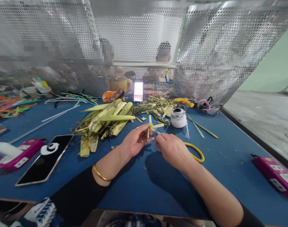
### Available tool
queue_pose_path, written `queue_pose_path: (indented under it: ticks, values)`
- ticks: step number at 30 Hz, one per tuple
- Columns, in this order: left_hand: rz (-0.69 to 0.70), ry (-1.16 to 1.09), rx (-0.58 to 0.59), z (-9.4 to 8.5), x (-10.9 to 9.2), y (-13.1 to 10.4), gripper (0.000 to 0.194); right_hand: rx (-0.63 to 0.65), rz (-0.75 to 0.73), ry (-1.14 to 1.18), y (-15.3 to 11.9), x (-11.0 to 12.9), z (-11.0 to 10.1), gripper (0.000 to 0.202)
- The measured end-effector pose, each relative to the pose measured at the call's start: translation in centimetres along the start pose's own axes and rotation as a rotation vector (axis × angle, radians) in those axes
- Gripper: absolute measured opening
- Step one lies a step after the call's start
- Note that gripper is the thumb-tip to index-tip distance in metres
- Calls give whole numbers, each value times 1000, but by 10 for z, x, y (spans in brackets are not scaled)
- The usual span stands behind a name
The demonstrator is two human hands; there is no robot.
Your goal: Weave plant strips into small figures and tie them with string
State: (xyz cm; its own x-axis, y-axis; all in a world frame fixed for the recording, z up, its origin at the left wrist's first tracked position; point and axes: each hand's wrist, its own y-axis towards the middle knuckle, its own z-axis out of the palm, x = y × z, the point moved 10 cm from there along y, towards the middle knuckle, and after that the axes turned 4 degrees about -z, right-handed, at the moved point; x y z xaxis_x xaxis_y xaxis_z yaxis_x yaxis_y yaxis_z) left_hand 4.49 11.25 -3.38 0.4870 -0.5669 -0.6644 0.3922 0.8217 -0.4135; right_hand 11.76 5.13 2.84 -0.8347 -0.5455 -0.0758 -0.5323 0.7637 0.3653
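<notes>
Near the middle of the table, my left hand (pixel 137 138) pinches a small cross-shaped piece of pale green leaf strips (pixel 150 125) between thumb and fingers. Close on its right, my right hand (pixel 171 148) is closed around a pair of scissors. Their yellow handle loop (pixel 200 154) sticks out behind the hand, and a bit of metal blade shows at the fingertips beside the woven piece. The palm hides the rest of the scissors. A white spool of thread (pixel 178 118) stands just beyond my right hand. To the left lies a heap of green husks or leaf sheaths (pixel 111 118).
Leaf scraps (pixel 159 105) lie behind my hands, near a lit phone (pixel 138 90). A yellow-handled tool (pixel 184 101) and glasses (pixel 210 108) are at the back right. A dark tablet (pixel 46 160) and purple packs (pixel 275 175) flank me. A perforated metal screen (pixel 139 34) borders the table; people sit beyond it.
</notes>
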Motion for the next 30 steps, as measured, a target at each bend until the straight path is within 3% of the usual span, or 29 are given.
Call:
queue_pose_path:
  ticks: [6, 11, 14, 16, 18, 20, 22, 30]
  values:
    - [-135, -17, 62, 6, 18, 1, 12, 54, -175, -34, -3, 46, 8, 20]
    - [-157, -127, 93, 11, 16, -2, 15, 88, -214, 34, -10, 51, 9, 19]
    - [-140, -156, 126, 14, 11, -2, 18, -51, -39, 174, -12, 18, -12, 17]
    - [-113, -165, 143, 14, 8, -1, 17, -210, 309, 138, -22, -34, -28, 21]
    - [-92, -171, 153, 14, 5, 0, 17, -189, 563, -13, -32, -72, -28, 37]
    - [-74, -171, 156, 13, 3, 1, 17, -35, 603, -66, -31, -89, -9, 55]
    - [-64, -164, 162, 13, 2, 1, 14, 53, 604, -92, -28, -97, 6, 59]
    - [-25, -162, 147, 10, -6, 1, 11, 135, 523, -41, -20, -106, 20, 60]
